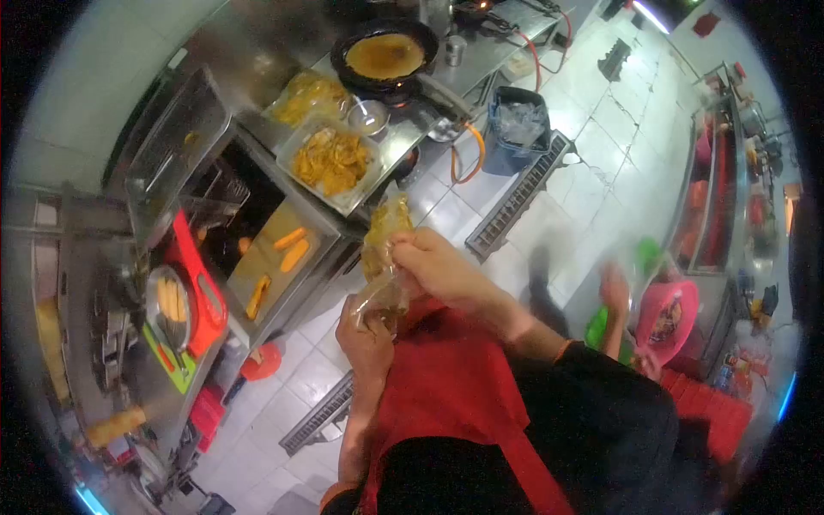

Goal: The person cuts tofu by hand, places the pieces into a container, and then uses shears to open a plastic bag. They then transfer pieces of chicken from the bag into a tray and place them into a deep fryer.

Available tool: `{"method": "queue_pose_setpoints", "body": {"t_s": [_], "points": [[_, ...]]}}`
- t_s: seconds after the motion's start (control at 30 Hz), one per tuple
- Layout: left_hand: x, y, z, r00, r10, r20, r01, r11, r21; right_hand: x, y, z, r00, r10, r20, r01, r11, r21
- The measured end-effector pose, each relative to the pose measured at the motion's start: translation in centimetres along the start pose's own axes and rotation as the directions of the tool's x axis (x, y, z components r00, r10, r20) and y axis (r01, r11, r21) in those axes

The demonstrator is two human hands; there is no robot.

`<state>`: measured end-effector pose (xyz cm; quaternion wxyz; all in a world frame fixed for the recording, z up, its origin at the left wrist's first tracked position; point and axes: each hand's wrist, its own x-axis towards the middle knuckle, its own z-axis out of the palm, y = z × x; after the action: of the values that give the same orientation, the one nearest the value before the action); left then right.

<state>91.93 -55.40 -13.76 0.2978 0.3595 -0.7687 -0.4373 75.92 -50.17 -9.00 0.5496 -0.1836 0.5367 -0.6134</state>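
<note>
red apron (451, 386) nearest the camera. head view: clear bag (378, 236) with yellow contents held on the near side of the tub (350, 202) of yellow food (329, 163). bag gripped in both fists: its middle by the right hand (429, 264), its loose plastic by the left hand (367, 345). plastic best kept taut between them, filled end left unsqueezed so nothing is crushed or spilled. round flatbread (385, 56) seen in a black pan (382, 84) beyond the tub.

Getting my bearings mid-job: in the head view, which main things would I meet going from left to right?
Green board → flat tray → clear plastic bag → dark bin → pink bowl.
</note>
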Motion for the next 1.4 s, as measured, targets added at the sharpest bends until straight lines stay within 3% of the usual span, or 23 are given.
{"method": "queue_pose_setpoints", "body": {"t_s": [0.1,0.17,0.23,0.27,0.3,0.37,0.43,0.5,0.53,0.57,0.6,0.7,0.77,0.83,0.9,0.93,0.97,1.03,1.07,1.13,1.17,1.27,1.4], "points": [[-1.1,-0.8,-1.0,0.986,-0.169,-0.018,0.164,0.974,-0.156,0.4,2.0,-0.1,0.998,-0.007,0.064,0.011,0.998,-0.069],[-1.6,-0.9,-2.1,0.967,-0.254,-0.034,0.241,0.946,-0.216,0.9,2.5,0.5,0.985,-0.167,0.053,0.17,0.983,-0.067],[-1.1,1.2,-3.8,0.976,-0.205,-0.078,0.192,0.97,-0.15,0.4,2.3,0.1,0.981,-0.134,0.137,0.148,0.984,-0.097],[-1.2,-1.3,-4.6,0.994,-0.021,-0.107,0.031,0.996,0.086,0.6,2.7,-0.2,0.974,-0.166,0.154,0.191,0.967,-0.166],[-1.3,-1.3,-5.7,0.985,-0.037,-0.17,0.055,0.993,0.104,1.2,3.1,-0.1,0.964,-0.193,0.184,0.234,0.944,-0.232],[-2.0,-0.5,-7.1,0.979,-0.202,-0.03,0.204,0.974,0.102,1.4,4.7,1.1,0.886,-0.418,0.202,0.464,0.785,-0.41],[-2.8,1.0,-8.2,0.991,-0.128,0.039,0.131,0.988,-0.079,1.8,6.2,2.7,0.798,-0.527,0.292,0.588,0.575,-0.569],[-3.8,0.3,-8.4,0.969,-0.195,0.148,0.191,0.981,0.041,2.3,7.8,4.0,0.724,-0.55,0.416,0.667,0.406,-0.625],[-4.1,0.3,-8.8,0.974,-0.213,0.082,0.21,0.977,0.046,2.6,8.7,4.1,0.802,-0.442,0.402,0.596,0.626,-0.503],[-4.6,0.5,-9.1,0.99,-0.127,0.064,0.127,0.992,0.005,2.7,9.5,4.1,0.863,-0.301,0.405,0.457,0.806,-0.376],[-4.9,0.5,-9.5,0.998,-0.035,0.054,0.036,0.999,-0.031,3.1,9.9,3.9,0.846,-0.284,0.452,0.466,0.806,-0.366],[-6.3,-0.3,-10.6,0.998,-0.051,0.04,0.052,0.999,-0.003,3.0,9.9,4.7,0.794,-0.208,0.572,0.477,0.795,-0.374],[-6.7,0.0,-11.3,0.999,-0.045,-0.007,0.046,0.999,0.015,2.4,9.1,6.5,0.871,-0.125,0.475,0.35,0.837,-0.421],[-7.3,-0.2,-11.5,0.998,-0.042,-0.041,0.041,0.999,-0.001,3.2,9.8,7.1,0.857,-0.182,0.482,0.391,0.838,-0.38],[-7.8,-0.5,-11.8,0.996,-0.065,-0.06,0.066,0.998,0.012,4.0,9.0,7.9,0.667,-0.356,0.655,0.731,0.483,-0.482],[-8.2,-0.7,-11.9,0.994,-0.089,-0.064,0.091,0.996,0.026,4.4,9.3,8.5,0.557,-0.468,0.686,0.824,0.417,-0.384],[-8.5,-0.9,-12.0,0.99,-0.099,-0.098,0.103,0.994,0.033,4.1,9.4,9.2,0.536,-0.458,0.71,0.834,0.42,-0.359],[-8.9,-0.8,-12.8,0.98,-0.146,-0.137,0.143,0.989,-0.029,2.1,9.1,10.5,0.838,-0.353,0.417,0.527,0.724,-0.445],[-9.1,0.0,-13.8,0.972,-0.217,-0.085,0.215,0.976,-0.041,1.7,8.9,11.0,0.827,-0.338,0.449,0.532,0.728,-0.432],[-9.7,-0.5,-14.8,0.969,-0.224,-0.101,0.228,0.973,0.039,1.5,8.5,11.7,0.887,-0.298,0.353,0.434,0.801,-0.413],[-10.1,-0.7,-14.9,0.972,-0.223,-0.081,0.23,0.967,0.105,1.6,8.5,11.6,0.88,-0.287,0.378,0.437,0.802,-0.409],[-10.8,-2.5,-13.8,0.964,-0.254,-0.078,0.261,0.961,0.094,2.3,8.1,12.2,0.843,-0.306,0.442,0.5,0.749,-0.435],[-10.5,-1.9,-12.8,0.934,-0.329,-0.137,0.344,0.933,0.105,3.6,8.2,11.6,0.841,-0.276,0.466,0.478,0.782,-0.4]]}}
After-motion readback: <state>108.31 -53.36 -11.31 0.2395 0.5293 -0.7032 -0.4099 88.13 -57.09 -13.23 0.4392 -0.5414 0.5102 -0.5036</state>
